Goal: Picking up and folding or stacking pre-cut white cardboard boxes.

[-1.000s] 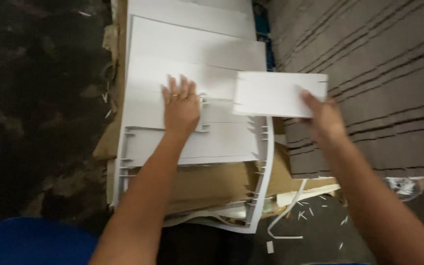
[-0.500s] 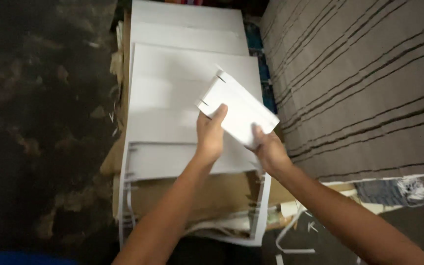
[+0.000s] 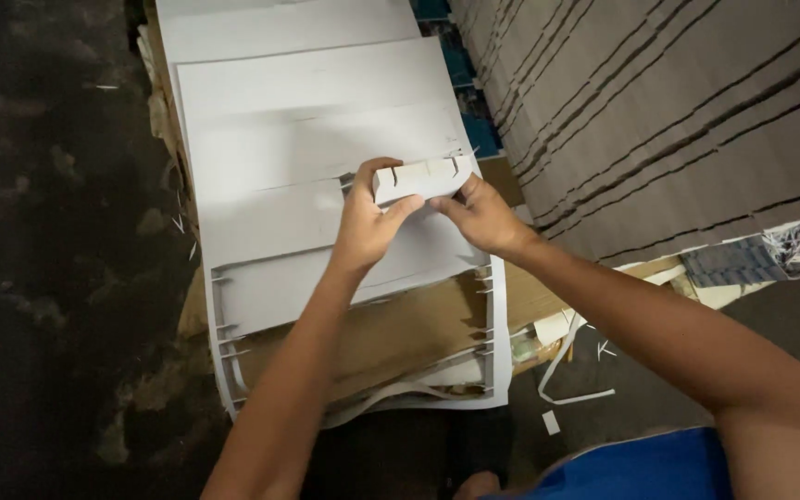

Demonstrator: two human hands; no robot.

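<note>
head view: both hands up over the stack
folded card piece (image 3: 421, 178): small, white, slotted edge, pinched between both hands
left hand (image 3: 368, 222): fingers curled round its left end
right hand (image 3: 480, 213): gripping its right end
white sheets (image 3: 307, 120): stacked flat underneath
grey cardboard pile (image 3: 659, 111): off to the right

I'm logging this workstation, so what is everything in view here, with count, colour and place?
folded card piece: one, white, with slots along its top edge, held in both hands above the sheets
die-cut card sheets: a stack, count unclear, white, centre
brown cardboard: one layer, brown, under the white sheets
corrugated board stack: many, grey-brown, right
offcut strips: several, white, on the floor at lower right
floor: dark, left
left hand: grip on the piece's left end
right hand: grip on its right end
</note>
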